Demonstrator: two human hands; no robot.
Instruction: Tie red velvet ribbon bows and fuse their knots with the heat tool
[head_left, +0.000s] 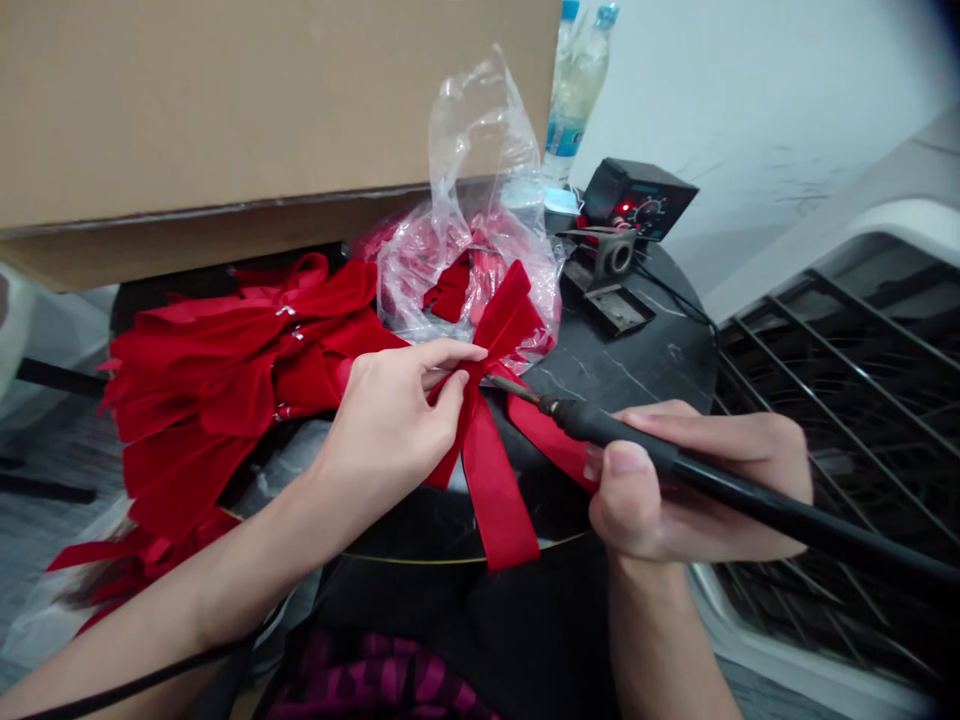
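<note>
My left hand [390, 430] pinches the knot of a red velvet bow [491, 480] between thumb and fingers. The bow lies on a black marble-patterned round table top [622, 370], with its tails hanging toward me. My right hand [697, 490] grips a black soldering iron [622, 435], and its metal tip reaches the bow's centre, close to my left fingertips. The tip's end is hidden among the ribbon folds. A heap of finished red velvet bows [225, 370] with small metal clips lies left of my left hand.
Behind the bow, a clear plastic bag [480, 200] holds more red ribbon. A soldering station [637, 197] with a lit red display and an iron stand [606, 265] sit at the back. A cardboard box [225, 100] overhangs the left. A dark metal grille [847, 450] lies right.
</note>
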